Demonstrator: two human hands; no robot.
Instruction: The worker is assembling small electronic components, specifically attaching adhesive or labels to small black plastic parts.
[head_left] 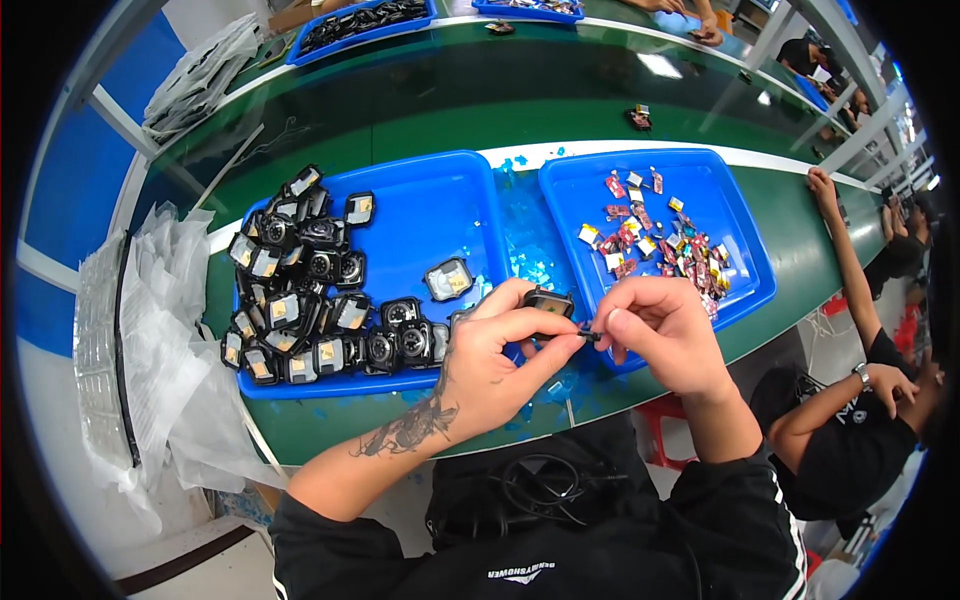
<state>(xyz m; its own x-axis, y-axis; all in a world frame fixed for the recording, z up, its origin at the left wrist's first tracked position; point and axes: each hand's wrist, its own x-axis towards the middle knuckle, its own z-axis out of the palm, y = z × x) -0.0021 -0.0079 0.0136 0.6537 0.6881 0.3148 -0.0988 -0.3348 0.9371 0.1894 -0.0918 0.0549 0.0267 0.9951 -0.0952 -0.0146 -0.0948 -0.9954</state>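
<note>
My left hand [505, 350] is closed, holding a black smartwatch case [549, 302] with its squared side up near the fingertips. Thumb and forefinger of my right hand [665, 330] are pinched together. They meet the left fingertips at a small dark piece [590, 334], too small to name. To the left, a blue tray [480, 190] bears a heap of black watch cases [300, 285], and a single grey-backed case [448, 279] lies apart from them. In the right blue tray [735, 215] are many small red circuit boards with silvery-yellow batteries [690, 255].
Blue film scraps [535, 265] litter the green bench between the trays. Clear plastic sheets [165, 340] stand at the left. Across the green belt [450, 95] are more blue trays, one of black parts [365, 22]. A co-worker's arm [850, 260] reaches in at the right.
</note>
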